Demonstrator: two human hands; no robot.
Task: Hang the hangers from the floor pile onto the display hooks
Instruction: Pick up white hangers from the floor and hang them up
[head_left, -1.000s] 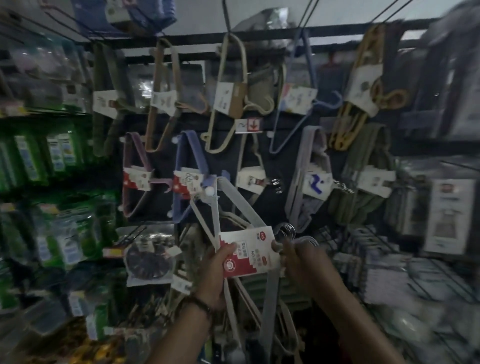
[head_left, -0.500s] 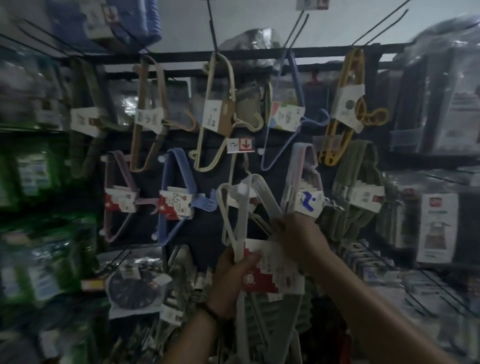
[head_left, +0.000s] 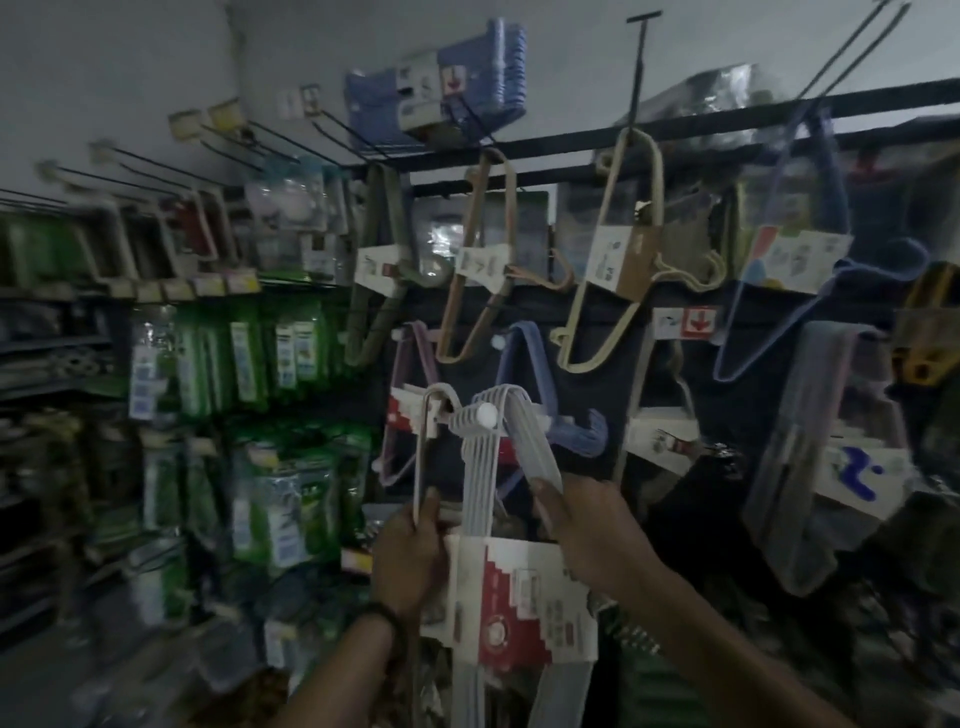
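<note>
Lifted higher than a moment ago, the grey hanger bundle (head_left: 475, 478) now has its top looped at the white-tipped display hook (head_left: 487, 414). My left hand (head_left: 410, 556) grips its left side and my right hand (head_left: 592, 525) grips its right arm. I should slide it back evenly past the tip before letting go.

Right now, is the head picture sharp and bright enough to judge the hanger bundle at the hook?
Head view: dim overall, brightest on the grey wall at top; the pale grey plastic hanger bundle, left hand and right hand are fairly sharp; green packets at left smear with motion blur; far right edge soft too.
</note>
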